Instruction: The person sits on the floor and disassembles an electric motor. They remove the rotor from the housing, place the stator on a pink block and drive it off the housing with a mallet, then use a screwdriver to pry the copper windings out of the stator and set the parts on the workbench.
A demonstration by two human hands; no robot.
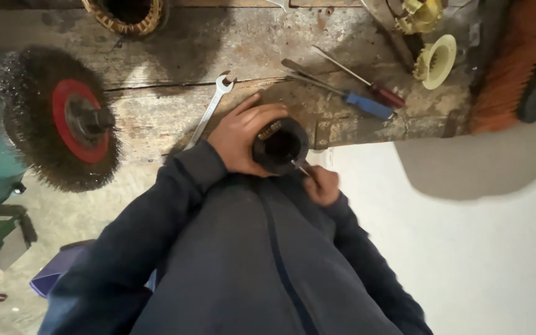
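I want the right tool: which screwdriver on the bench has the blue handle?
The blue-handled screwdriver lies nearer the person; the red-handled screwdriver lies just beyond it.

Wire wheel [57,118] at left; wrench [211,110], two screwdrivers [367,93], yellow fan [437,61] and brush [510,62] on workbench [175,43].

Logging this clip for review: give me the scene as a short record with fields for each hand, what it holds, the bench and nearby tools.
left hand: left hand wraps around a black hollow cylinder, open end up
right hand: right hand holds a thin metal tool against the cylinder's rim
bench: worn wooden bench
tools on bench: open-end wrench, blue-handled screwdriver, red-handled screwdriver
left of frame: wire wheel brush with red hub
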